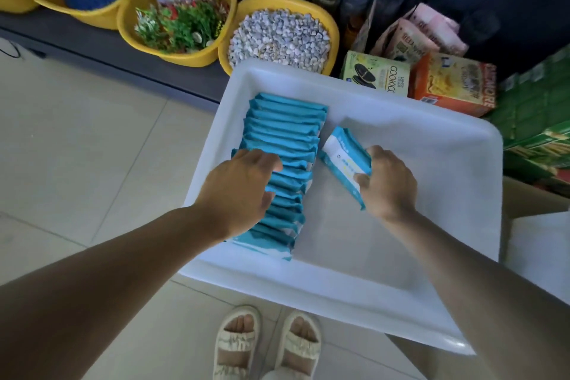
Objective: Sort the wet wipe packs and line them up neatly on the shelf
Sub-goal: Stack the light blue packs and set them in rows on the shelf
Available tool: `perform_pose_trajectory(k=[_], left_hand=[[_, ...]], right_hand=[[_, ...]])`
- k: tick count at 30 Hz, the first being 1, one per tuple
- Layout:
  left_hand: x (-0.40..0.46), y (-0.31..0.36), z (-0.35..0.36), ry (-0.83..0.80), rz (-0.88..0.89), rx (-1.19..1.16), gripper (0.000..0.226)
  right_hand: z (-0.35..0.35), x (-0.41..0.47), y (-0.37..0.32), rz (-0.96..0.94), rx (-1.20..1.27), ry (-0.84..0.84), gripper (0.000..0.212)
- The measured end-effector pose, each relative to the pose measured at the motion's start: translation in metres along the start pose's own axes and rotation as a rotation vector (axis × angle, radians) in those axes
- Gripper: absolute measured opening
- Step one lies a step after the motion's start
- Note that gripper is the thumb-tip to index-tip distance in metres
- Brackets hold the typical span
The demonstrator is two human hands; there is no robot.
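A row of teal wet wipe packs (282, 170) is standing on edge at centre frame, inside a white tray (401, 256). The left hand (243, 185) is curling over the row, gripping packs. The right hand (388, 182) is pinching a single pack (344, 160) just beside it. Yellow bowls (172, 49) are sitting at the upper left.
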State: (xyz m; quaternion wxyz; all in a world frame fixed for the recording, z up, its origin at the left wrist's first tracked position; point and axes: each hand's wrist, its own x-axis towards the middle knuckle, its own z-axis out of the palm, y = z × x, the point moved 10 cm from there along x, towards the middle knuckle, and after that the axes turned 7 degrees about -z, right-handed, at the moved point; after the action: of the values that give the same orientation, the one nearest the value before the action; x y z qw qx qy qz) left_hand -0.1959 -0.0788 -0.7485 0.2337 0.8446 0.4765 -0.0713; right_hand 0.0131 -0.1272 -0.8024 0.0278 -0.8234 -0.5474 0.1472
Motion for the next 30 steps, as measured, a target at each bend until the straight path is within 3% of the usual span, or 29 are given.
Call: perform_pose_trajectory(k=[4,6,9,11,14,19,21,24,28,30], left_hand=[[-0.008,0.008,-0.016,-0.018,-0.033,-0.03,0.051],[-0.007,0.014,-0.031,-0.011,-0.061,-0.083,0.067],[-0.006,0.028,-0.056,0.013,-0.043,-0.158,0.085],[-0.008,0.036,-0.065,-0.013,0.009,-0.135,0.079],[-0.014,0.028,-0.071,-0.05,0.031,-0.158,0.051],[-0.027,-0.014,-0.077,-0.092,-0.02,-0.234,0.03],[-0.031,-0.033,-0.078,-0.055,-0.039,-0.215,0.027],[-0.034,-0.066,-0.08,0.032,-0.109,-0.285,0.022],[-0.034,-0.097,-0.081,0.142,-0.198,-0.406,0.02],[-0.037,-0.103,-0.076,0.151,-0.204,-0.449,0.016]], right_hand=[[-0.048,-0.022,0.003,-0.024,0.35,0.091,0.033],[-0.07,-0.029,-0.012,-0.115,0.542,0.038,0.033],[-0.091,-0.039,-0.05,-0.242,0.621,-0.079,0.036],[-0.095,-0.045,-0.078,-0.299,0.622,-0.122,0.038],[-0.093,-0.054,-0.113,-0.333,0.66,-0.135,0.041],[-0.088,-0.064,-0.143,-0.296,0.699,-0.034,0.039],[-0.079,-0.067,-0.144,-0.247,0.67,-0.01,0.044],[-0.04,-0.074,-0.131,-0.147,0.434,-0.117,0.048],[0.024,-0.098,-0.138,-0.204,0.171,-0.334,0.036],[0.041,-0.103,-0.144,-0.248,-0.007,-0.338,0.032]])
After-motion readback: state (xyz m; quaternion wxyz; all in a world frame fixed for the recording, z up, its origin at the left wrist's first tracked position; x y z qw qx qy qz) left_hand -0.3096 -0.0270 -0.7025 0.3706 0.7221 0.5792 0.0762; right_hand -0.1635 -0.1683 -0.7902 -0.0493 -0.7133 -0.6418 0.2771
